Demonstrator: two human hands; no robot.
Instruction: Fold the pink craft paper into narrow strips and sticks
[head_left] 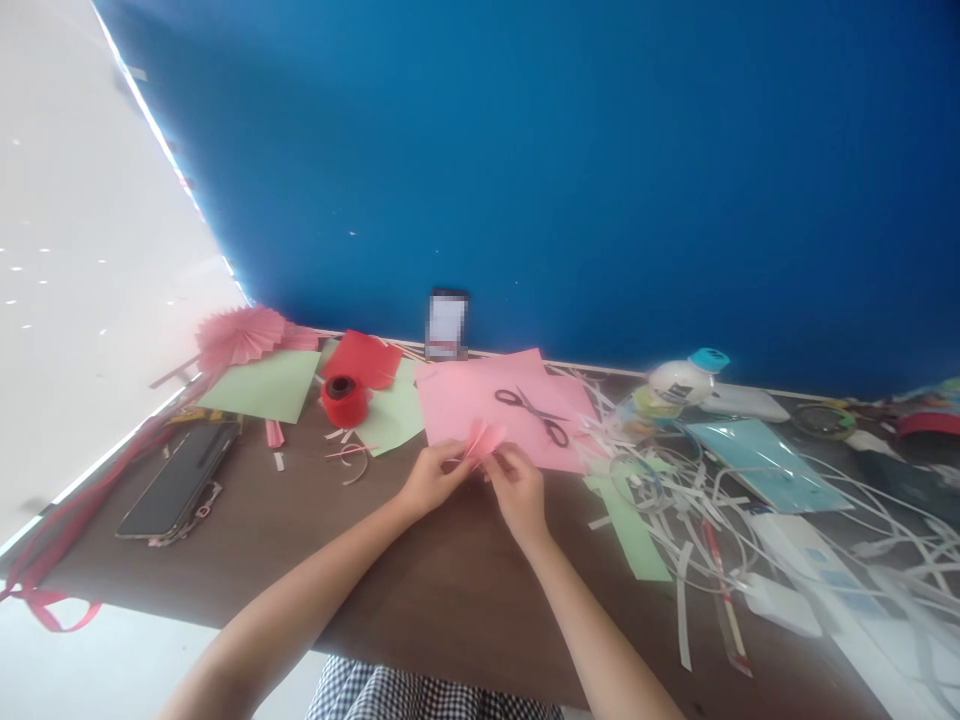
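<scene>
My left hand (438, 476) and my right hand (516, 486) meet over the front edge of the pink paper sheets. Between their fingertips is a small pink folded paper (484, 440), its pleats fanning out upward. Both hands are closed on it, thumbs and fingers pinching its lower end. Just beyond them, the pink sheets (480, 392) lie flat with open-bladed dark scissors (535, 414) on top. The image is a little blurred, so single folds are hard to make out.
Left of my hands are a red ribbon roll (345, 404), green paper (262, 385), a pink paper fan (241, 336) and a phone (180, 482). On the right lie tangled white cables (720, 510), paper strips and a glue bottle (679, 384). A blue wall (555, 180) stands behind.
</scene>
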